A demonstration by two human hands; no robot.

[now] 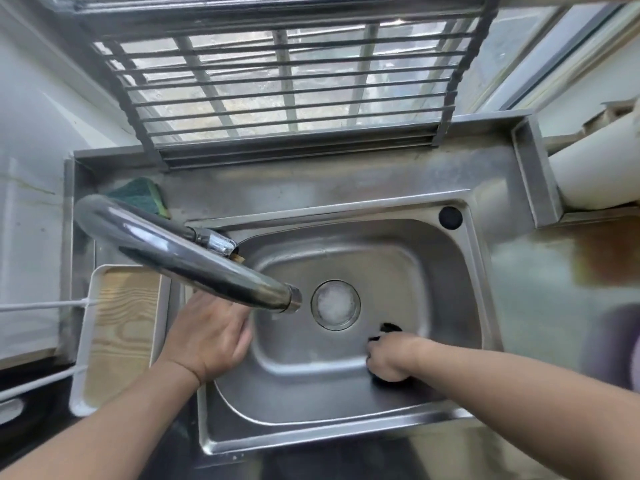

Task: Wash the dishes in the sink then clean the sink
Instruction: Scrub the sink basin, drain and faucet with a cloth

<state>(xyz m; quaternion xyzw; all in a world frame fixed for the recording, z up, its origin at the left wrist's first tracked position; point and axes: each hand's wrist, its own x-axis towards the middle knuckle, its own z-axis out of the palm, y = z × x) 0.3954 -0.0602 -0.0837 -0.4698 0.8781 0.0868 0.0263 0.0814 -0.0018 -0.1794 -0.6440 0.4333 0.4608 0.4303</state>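
No dishes lie in the stainless steel sink basin (311,368), so only its cleaning seems left. The right hand (389,358) grips a dark scrubbing pad (389,329) on the basin floor; the left hand (211,337), apparently flat-fingered, rests on the rim.

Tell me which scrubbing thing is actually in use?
The dark scrubber gripped by the right hand inside the sink; the green sponge lies untouched behind the faucet.

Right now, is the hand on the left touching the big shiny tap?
Cannot tell. In the head view the tap crosses over the left hand and hides its fingertips, so any contact or gap is hidden. The hand itself looks blurred, low at the sink's left wall.
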